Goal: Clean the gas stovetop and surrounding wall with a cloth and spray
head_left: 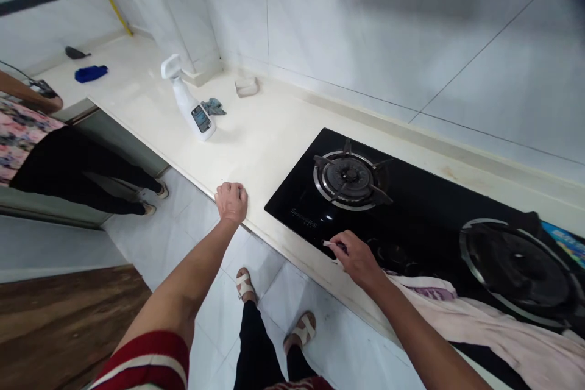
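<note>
My left hand (231, 202) leans on the front edge of the pale countertop (256, 152), left of the cooktop, its fingers curled in with nothing seen in them. Over the front of the black glass gas cooktop (297, 195), my right hand (359, 258) pinches a small white-tipped piece (328, 244); most of it is hidden by the fingers. Behind that hand is the left burner (351, 175) with its pan support. A pale pink cloth (493, 323) lies along the cooktop's front right, partly behind my right forearm.
A white spray bottle (187, 100) stands on the counter near a grey-green rag (212, 106) and a small whitish holder (247, 87). Farther left lies a blue cloth (91, 74). Another person (82, 158) stands at the left counter. The right burner (521, 262) has a large ring.
</note>
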A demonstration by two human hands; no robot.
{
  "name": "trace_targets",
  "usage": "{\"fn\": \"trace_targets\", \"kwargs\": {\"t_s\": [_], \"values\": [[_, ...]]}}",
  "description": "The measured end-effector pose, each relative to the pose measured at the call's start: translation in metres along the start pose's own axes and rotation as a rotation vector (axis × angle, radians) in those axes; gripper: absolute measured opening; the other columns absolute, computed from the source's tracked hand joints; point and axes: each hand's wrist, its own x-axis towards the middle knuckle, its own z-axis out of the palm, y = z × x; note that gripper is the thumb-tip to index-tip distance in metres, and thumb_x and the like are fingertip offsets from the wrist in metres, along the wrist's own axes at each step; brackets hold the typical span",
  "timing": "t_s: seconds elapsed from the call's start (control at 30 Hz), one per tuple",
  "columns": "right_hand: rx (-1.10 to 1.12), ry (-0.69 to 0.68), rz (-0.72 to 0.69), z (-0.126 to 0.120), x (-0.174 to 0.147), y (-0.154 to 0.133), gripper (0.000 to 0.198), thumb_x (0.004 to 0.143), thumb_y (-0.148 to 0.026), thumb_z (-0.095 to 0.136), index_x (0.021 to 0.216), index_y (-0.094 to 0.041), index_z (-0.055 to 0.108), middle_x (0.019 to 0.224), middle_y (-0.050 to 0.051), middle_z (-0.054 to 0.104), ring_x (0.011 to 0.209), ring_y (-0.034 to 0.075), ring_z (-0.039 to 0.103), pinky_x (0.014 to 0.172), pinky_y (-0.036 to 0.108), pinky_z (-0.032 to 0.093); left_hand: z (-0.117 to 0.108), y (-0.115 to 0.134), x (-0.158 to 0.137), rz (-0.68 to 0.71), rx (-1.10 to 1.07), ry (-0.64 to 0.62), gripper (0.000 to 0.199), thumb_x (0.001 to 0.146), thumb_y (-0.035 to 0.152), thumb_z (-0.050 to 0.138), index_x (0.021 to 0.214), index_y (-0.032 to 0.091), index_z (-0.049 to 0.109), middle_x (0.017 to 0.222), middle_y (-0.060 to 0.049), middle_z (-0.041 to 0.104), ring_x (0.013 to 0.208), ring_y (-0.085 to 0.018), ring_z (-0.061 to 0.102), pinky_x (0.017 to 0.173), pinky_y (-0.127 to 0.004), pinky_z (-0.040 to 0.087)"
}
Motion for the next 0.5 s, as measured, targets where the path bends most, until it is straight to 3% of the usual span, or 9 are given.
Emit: {"fn": "trace_targets", "kwargs": {"t_s": [0.1,0.27,0.5], "values": [[-0.121,0.145,-0.052,0.013,0.002,0.006,0.033,0.102,-0.040,0.036,0.086,-0.021,0.058,0.086,0.005,0.057,0.079,0.019,0.056,0.075,0.032,0.045,-0.001,-0.001,0.000,-0.003,-0.030,-0.006,0.018,0.092,0.028,0.050,0.097,0.024,0.067,0.107,-0.010,0.058,0.107,-0.029,0.046,0.090,-0.043,0.035],[-0.236,0.162,-0.181,0.020,0.006,0.009,0.032,0.105,-0.034,0.032,0.091,-0.021,0.057,0.090,0.005,0.058,0.082,0.017,0.057,0.078,0.030,0.044,-0.011,-0.006,-0.002,0.050,-0.076,-0.024,0.022,0.092,0.025,0.048,0.098,0.023,0.069,0.105,-0.011,0.059,0.105,-0.029,0.049,0.090,-0.046,0.039],[-0.282,0.217,-0.161,0.020,0.013,0.014,0.033,0.106,-0.033,0.030,0.091,-0.020,0.058,0.091,0.006,0.059,0.080,0.018,0.057,0.075,0.030,0.044,-0.035,-0.014,-0.036,0.306,-0.215,-0.152,0.044,0.082,0.002,0.040,0.104,0.024,0.072,0.107,-0.007,0.058,0.109,-0.020,0.053,0.097,-0.040,0.045]]}}
